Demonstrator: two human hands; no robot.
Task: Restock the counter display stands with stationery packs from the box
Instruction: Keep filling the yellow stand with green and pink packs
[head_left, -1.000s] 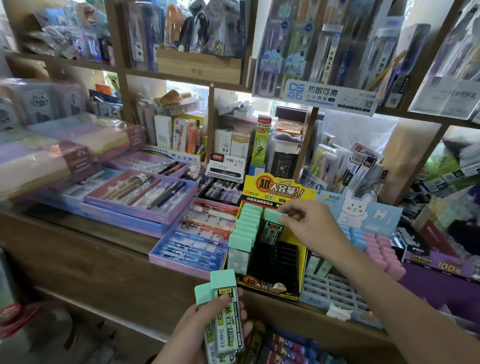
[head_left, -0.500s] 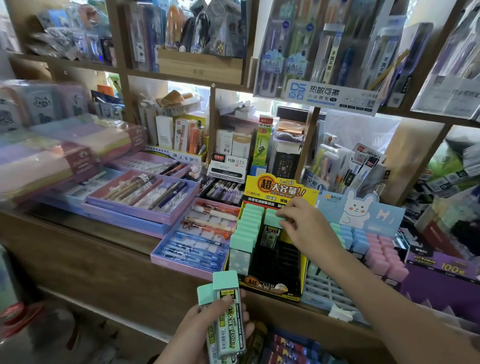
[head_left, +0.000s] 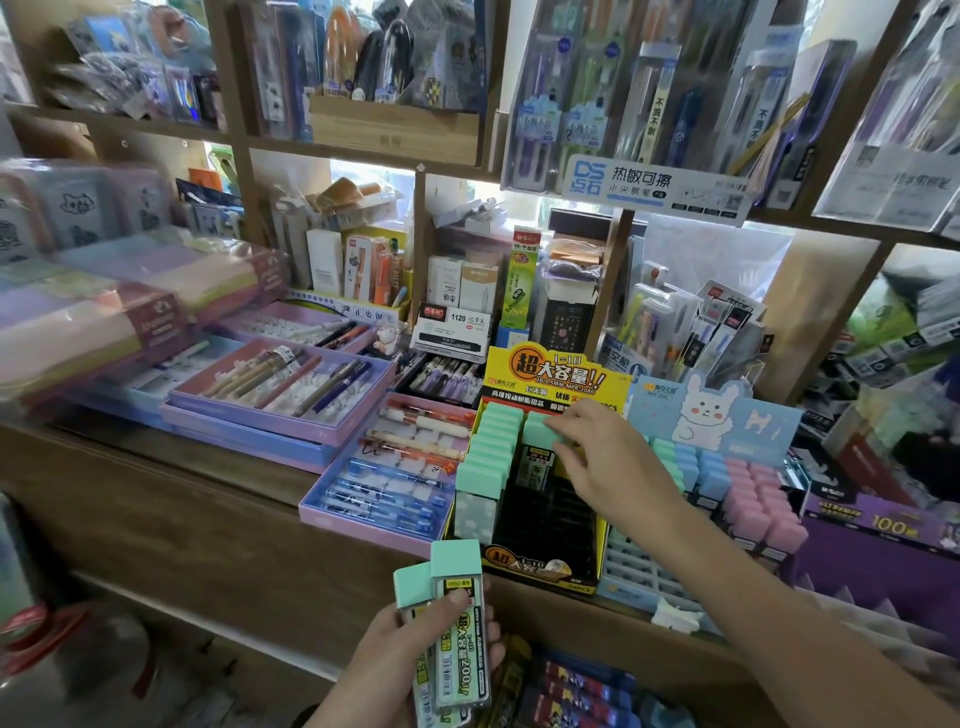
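At the yellow display stand (head_left: 550, 374) on the wooden surface (head_left: 208, 499), the right hand (head_left: 602, 457) was on the job — its fingers (head_left: 566, 434) pinched the mint cap of a lead pack (head_left: 537, 434) sitting in the top slot of the middle column, just beside the full left row (head_left: 488, 452). Down low, the left hand (head_left: 410, 665) gripped the spare packs (head_left: 460, 618), fingers curled round them, thumb across the front. The step looked like seating one pack. The black slots (head_left: 545, 519) below stood empty — the next move called for letting go, taking a spare from the left hand and sliding it upright into the slot just below
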